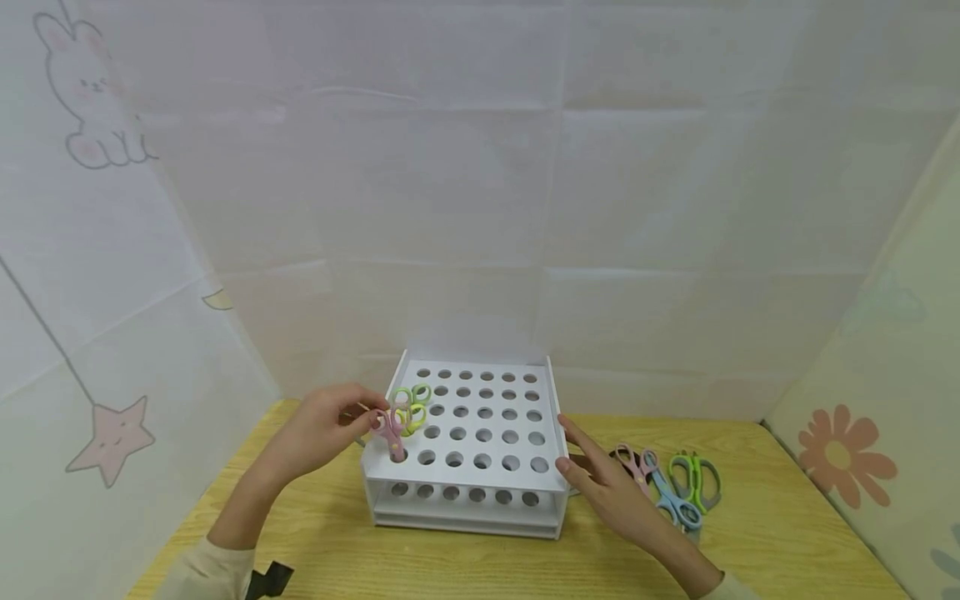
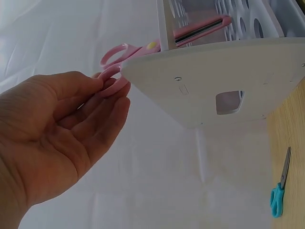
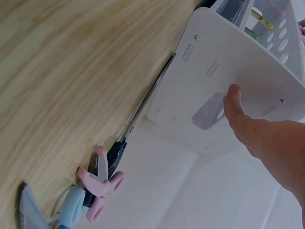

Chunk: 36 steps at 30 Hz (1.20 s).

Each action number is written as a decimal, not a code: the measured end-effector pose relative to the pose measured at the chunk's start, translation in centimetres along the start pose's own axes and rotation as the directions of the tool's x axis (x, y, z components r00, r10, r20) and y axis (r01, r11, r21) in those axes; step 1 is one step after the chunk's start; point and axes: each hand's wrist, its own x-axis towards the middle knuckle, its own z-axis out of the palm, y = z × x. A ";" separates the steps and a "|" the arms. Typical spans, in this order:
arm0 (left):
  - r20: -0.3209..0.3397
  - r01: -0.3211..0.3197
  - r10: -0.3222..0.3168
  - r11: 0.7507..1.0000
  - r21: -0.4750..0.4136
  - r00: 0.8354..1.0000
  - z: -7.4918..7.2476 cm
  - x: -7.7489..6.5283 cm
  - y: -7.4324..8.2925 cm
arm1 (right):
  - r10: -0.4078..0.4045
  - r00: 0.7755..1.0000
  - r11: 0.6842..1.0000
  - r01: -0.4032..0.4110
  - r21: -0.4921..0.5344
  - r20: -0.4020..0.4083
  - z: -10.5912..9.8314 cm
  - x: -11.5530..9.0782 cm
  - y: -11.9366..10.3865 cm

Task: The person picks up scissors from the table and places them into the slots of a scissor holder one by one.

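Observation:
In the head view, a white rack [image 1: 467, 472] with rows of round holes stands on the table. Pink scissors [image 1: 394, 440] point down into its front left hole, and in the left wrist view their covered blades [image 2: 202, 31] show below the top board. My left hand [image 1: 311, 433] pinches one handle loop of these scissors between thumb and fingers. Just behind them, yellow-green scissors [image 1: 412, 425] and green scissors [image 1: 422, 392] sit in holes of the same left column. My right hand [image 1: 618, 493] rests against the rack's right side panel [image 3: 228, 62], its fingers extended.
Right of the rack lie several scissors: pink ones [image 3: 99, 185], light blue ones [image 1: 677, 505], green ones [image 1: 697, 483] and black-handled ones [image 3: 114, 155] reaching toward the panel. Teal scissors [image 2: 277, 198] lie on the table on the left side. A printed cloth [image 1: 450, 208] hangs behind.

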 end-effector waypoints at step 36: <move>0.178 -0.115 0.068 0.957 0.268 0.982 0.7 0.0 0.9 | 0.007 1.000 1.000 -0.006 0.024 -0.005 0.0 0.0 0.1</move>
